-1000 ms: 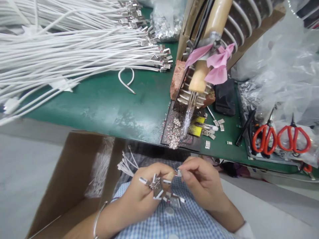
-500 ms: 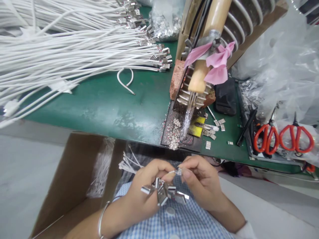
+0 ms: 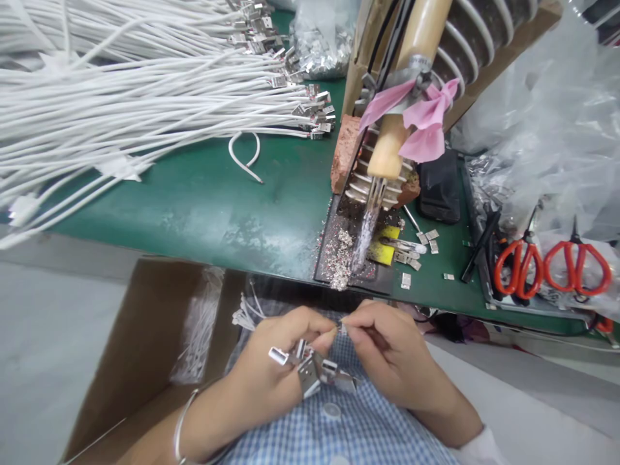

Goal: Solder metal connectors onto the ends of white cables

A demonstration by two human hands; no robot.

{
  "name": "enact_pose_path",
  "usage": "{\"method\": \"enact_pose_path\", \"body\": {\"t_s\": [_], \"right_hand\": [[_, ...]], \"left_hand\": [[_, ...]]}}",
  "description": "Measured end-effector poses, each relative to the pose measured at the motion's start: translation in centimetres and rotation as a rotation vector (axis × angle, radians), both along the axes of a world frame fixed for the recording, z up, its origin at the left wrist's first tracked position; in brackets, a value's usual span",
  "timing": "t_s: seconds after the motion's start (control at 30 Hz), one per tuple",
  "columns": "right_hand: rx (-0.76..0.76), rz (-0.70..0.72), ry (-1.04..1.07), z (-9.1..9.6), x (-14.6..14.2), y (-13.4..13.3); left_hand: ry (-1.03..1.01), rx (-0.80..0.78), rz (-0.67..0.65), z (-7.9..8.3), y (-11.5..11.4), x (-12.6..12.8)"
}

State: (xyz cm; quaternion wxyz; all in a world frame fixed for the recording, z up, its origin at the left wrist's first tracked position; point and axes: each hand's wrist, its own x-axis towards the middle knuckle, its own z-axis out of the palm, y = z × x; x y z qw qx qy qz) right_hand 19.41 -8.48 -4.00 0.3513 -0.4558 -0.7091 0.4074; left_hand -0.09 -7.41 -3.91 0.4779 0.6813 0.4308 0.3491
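Note:
My left hand (image 3: 278,361) is closed around a bundle of white cables whose metal USB connectors (image 3: 310,374) stick out below the fingers. Its thumb and index finger pinch one more cable end, mostly covered by the fingertips. My right hand (image 3: 387,352) pinches at that same end, its thumb and index finger on a small metal connector (image 3: 343,329), which is largely hidden. Both hands meet above my lap, just in front of the table edge. White cable tails (image 3: 247,316) emerge behind my left hand.
Many white cables (image 3: 194,103) lie on the green table (image 3: 208,206). A soldering iron with a wooden handle (image 3: 387,148) rests in a coil stand above solder crumbs (image 3: 341,258). Red-handled scissors (image 3: 576,268) lie at right. A cardboard box (image 3: 130,342) stands below left.
My fingertips have drawn closer together over the cable end, covering more of the small connector. My right hand has turned and shifted slightly left; the bundle in my left hand has tilted.

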Motion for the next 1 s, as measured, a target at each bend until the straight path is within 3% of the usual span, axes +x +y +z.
{"method": "enact_pose_path", "body": {"t_s": [0.4,0.53,0.63,0.8,1.0], "right_hand": [[-0.037,0.014,-0.021,0.4,0.2,0.4],[-0.076,-0.110,0.169,0.1,0.2,-0.1],[0.048,-0.271,0.306,-0.3,-0.1,-0.3],[0.373,-0.298,0.105,-0.8,-0.8,0.1],[0.446,-0.321,0.053,-0.9,-0.9,0.7]], "left_hand": [[0.046,0.053,-0.045,0.2,0.5,0.1],[0.048,-0.043,-0.045,0.5,1.0,-0.2],[-0.019,-0.145,0.003,0.9,1.4,-0.2],[-0.132,-0.216,0.047,0.7,2.2,0.4],[-0.158,-0.199,0.057,0.6,2.7,0.7]]}}
